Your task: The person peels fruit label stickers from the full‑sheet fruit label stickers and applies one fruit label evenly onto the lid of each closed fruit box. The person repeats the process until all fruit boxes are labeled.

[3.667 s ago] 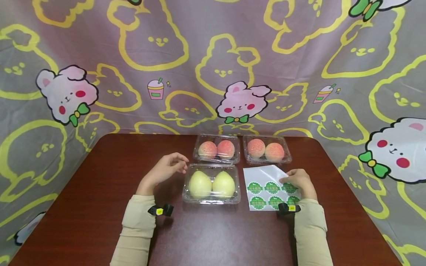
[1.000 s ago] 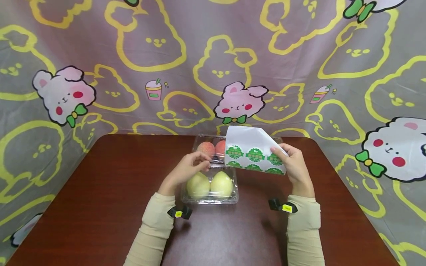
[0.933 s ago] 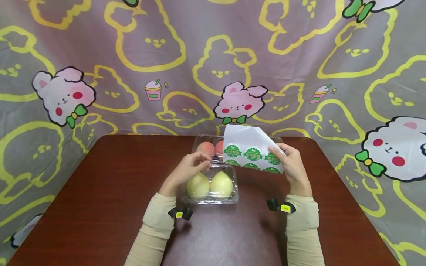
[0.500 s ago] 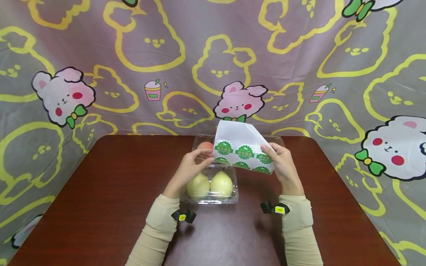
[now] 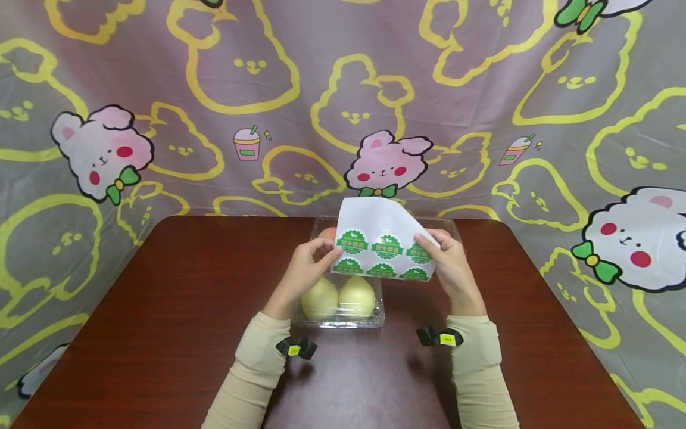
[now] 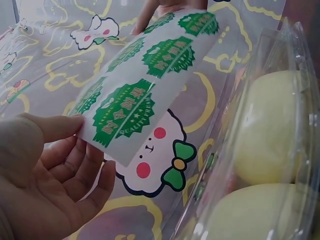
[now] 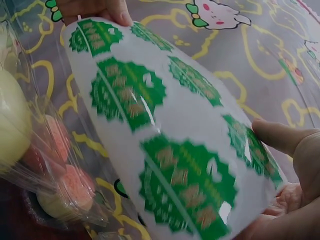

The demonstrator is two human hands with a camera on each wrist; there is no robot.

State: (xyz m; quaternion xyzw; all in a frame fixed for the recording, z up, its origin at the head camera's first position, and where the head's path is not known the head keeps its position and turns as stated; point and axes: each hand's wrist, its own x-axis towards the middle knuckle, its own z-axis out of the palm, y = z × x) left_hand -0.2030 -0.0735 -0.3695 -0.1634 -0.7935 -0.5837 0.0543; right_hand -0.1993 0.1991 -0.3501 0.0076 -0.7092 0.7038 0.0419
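A white sticker sheet [image 5: 370,217] with several round green labels is held up between both hands, above the boxes. My left hand [image 5: 306,268] pinches its left edge between thumb and fingers; in the left wrist view the thumb lies on the sheet's corner. At the opposite edge my right hand [image 5: 454,268] grips the sheet, thumb on the printed face. Just below and behind the sheet sits a clear plastic box [image 5: 337,323] with two yellow-green pears [image 5: 357,298]. Part of that box is hidden by the sheet and left hand.
Two clear boxes of peaches stand at the table's back edge, mostly covered by the sheet; one peach [image 5: 329,233] shows at left, and peaches [image 7: 75,187] appear in the right wrist view. The brown table [image 5: 161,310] meets a patterned curtain [image 5: 214,89].
The right hand has lifted the sticker sheet off the table and carried it left over the boxes. The left hand has moved right and now pinches the sheet's left edge.
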